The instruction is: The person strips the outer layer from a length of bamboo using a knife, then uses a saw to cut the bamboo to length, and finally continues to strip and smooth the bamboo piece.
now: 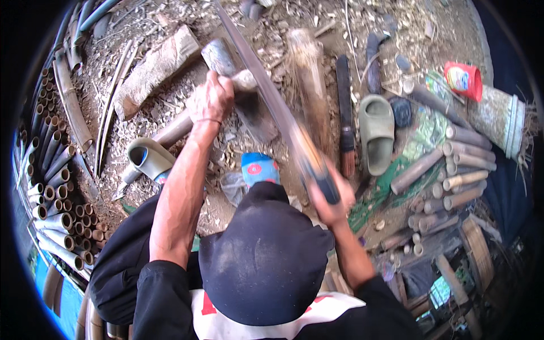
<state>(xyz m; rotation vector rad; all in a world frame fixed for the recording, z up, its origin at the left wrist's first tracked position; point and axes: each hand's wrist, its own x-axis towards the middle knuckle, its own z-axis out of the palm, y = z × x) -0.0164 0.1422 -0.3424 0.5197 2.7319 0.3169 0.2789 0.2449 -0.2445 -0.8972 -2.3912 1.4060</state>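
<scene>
Left hand point(211, 97) is closed around a bamboo piece point(226, 67) held on the ground. Right hand point(331, 198) is clenched on a machete point(272, 96) handle; the blade's long axis runs up-left, crossing just beside the bamboo.

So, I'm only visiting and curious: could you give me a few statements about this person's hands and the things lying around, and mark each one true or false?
1. The right hand grips the handle of a long blade. True.
2. The left hand lies empty in the person's lap. False: it is stretched forward, holding a short bamboo piece on the ground.
3. A red-lidded container stands at the upper right. True.
4. The bamboo tubes stacked at the left are solid. False: their ends show hollow openings.
5. Both green sandals are on the person's feet. False: one green sandal lies loose on the ground, right of the blade.
</scene>
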